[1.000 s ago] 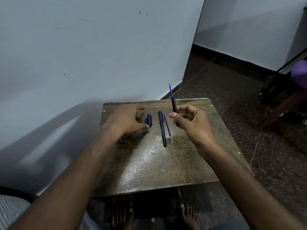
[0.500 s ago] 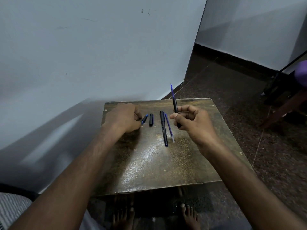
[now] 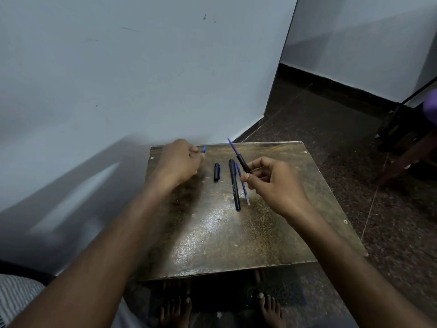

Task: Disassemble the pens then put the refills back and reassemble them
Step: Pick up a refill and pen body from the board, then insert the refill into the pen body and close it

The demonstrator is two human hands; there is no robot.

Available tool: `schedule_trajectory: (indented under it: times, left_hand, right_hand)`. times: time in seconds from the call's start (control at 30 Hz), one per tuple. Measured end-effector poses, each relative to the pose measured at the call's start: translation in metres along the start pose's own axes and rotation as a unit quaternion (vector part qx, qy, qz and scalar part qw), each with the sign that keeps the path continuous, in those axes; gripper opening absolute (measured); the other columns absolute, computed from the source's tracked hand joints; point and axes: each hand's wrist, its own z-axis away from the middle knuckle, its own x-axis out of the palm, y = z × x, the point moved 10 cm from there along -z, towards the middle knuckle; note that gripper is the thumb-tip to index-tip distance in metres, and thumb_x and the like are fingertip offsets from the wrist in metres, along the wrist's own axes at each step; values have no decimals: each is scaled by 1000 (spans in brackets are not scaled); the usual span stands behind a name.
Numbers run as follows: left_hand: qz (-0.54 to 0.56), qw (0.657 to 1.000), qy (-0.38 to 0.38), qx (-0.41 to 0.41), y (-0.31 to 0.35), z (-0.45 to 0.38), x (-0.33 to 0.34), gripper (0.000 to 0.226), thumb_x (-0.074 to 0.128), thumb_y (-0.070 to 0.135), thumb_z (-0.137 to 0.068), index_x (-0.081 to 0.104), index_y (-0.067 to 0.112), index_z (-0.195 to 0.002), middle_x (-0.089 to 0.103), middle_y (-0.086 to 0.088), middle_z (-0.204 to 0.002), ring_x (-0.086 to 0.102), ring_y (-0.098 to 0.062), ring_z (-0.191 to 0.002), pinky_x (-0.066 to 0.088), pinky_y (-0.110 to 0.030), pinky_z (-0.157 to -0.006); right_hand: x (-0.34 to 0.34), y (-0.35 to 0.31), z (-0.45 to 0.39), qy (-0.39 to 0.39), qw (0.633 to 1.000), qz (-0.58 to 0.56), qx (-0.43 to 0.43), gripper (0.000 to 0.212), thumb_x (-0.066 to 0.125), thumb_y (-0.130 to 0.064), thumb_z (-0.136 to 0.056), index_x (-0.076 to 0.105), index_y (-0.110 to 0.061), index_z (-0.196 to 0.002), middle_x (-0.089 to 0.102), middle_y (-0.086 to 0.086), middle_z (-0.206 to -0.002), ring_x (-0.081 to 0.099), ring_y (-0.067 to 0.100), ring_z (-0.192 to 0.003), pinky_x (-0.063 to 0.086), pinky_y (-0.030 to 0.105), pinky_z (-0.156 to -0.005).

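Left hand (image 3: 177, 162) lifted off with blue tip piece (image 3: 204, 149) pinched; right hand (image 3: 275, 183) pinches black barrel (image 3: 243, 163), thin refill (image 3: 233, 147) protruding, light, bendy, best held by barrel

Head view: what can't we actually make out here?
- Blue piece in the left hand: only its tip shows past the curled fingers; the rest is hidden and motion-blurred.
- Barrel in the right hand: its lower end is hidden by the fingers, so how deep the refill sits is unclear.
- Print on the pen on the table: too small to read.
- Purple object: cut off by the right frame edge.
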Motion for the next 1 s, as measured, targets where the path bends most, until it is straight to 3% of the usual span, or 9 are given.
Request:
schedule_trajectory:
  times: [0.07, 0.13, 0.27, 0.43, 0.57, 0.73, 1.0]
  left_hand:
    - [153, 988, -1, -17, -3, 0, 0, 20, 68, 26, -108, 76, 13, -121, 70, 4, -84, 66, -11, -68, 63, -25, -73]
    - [288, 957, -29, -35, 1, 1, 9, 15, 67, 26, -109, 76, 16, -115, 61, 4, -84, 59, -8, -72, 59, -18, -66]
    - [407, 911, -15, -66, 4, -1, 15, 11, 71, 24, -106, 76, 14, -105, 70, -1, -90, 68, -7, -80, 64, -20, -75]
    - [427, 902, -16, -67, 3, -4, 20, 12, 71, 21, -106, 77, 11, -105, 77, -4, -94, 74, -5, -83, 65, -20, -81]
    - [416, 907, -16, -61, 2, -4, 21, 14, 72, 22, -105, 78, 10, -106, 78, -2, -92, 74, -4, -81, 65, -21, -82]
    - [403, 913, -47, -51, 8, 0, 28, 17, 72, 22, -105, 79, 8, -110, 80, -4, -95, 74, -8, -85, 65, -24, -85]
    - [385, 921, -49, -34, 15, 6, 28, 11, 73, 23, -104, 78, 13, -108, 80, -4, -97, 75, -7, -86, 66, -27, -90]
  right_hand:
    - [4, -2, 2, -8, 998, 54, -17, 12, 84, -20, -95, 79, -26, -104, 82, -5, -87, 79, 9, -79, 62, 25, -73]
    - [8, -1, 3, -22, 997, 65, -19, 13, 84, -17, -95, 79, -24, -104, 82, -5, -86, 80, 10, -78, 67, 29, -75]
    - [10, -2, 4, -26, 997, 74, -25, 14, 83, -15, -95, 78, -25, -103, 82, -4, -86, 81, 11, -77, 68, 32, -75]
    - [10, 0, 4, -26, 995, 92, -24, 17, 83, -15, -95, 76, -31, -98, 82, -7, -83, 78, 3, -72, 62, 17, -67]
    - [10, -2, 3, -21, 996, 83, -23, 15, 83, -15, -95, 77, -29, -99, 81, -5, -83, 79, 6, -73, 64, 21, -67]
    - [8, -3, 2, -13, 995, 93, -24, 19, 84, -18, -94, 73, -33, -93, 80, -7, -82, 76, 2, -68, 53, 9, -58]
    - [6, -2, 2, -16, 996, 86, -20, 14, 83, -16, -95, 76, -27, -99, 82, -3, -86, 81, 11, -77, 67, 30, -75]
